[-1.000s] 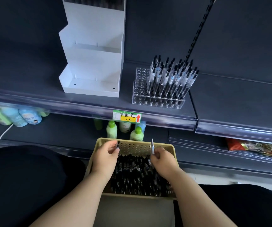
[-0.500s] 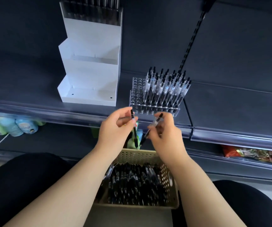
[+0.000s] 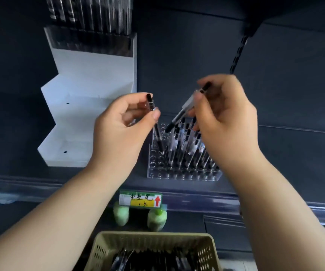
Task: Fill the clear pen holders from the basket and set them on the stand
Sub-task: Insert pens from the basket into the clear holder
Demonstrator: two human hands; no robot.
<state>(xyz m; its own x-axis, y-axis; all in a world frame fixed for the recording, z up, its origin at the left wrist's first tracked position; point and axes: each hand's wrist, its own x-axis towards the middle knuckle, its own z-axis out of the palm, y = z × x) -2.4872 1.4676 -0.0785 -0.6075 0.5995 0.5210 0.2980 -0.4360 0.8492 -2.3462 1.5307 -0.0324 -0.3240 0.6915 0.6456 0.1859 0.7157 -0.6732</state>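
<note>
Both bare forearms stretch forward, hands level and close together. The left hand [image 3: 118,126] pinches a pen [image 3: 158,136] between thumb and curled fingers, nearly upright. The right hand [image 3: 226,118] pinches a second pen [image 3: 179,114], slanted tip-down toward the left.

Both arms are bare all the way to the lower edge of view, the left forearm [image 3: 69,208] and right forearm [image 3: 271,202] alike. The left hand [image 3: 122,122] shows a short-trimmed thumbnail [image 3: 155,115]; the right hand [image 3: 222,114] looks slightly blurred.

Dark shelf [image 3: 279,153] bearing a white stepped stand [image 3: 91,133] and, near it, a clear pen holder [image 3: 177,174].
</note>
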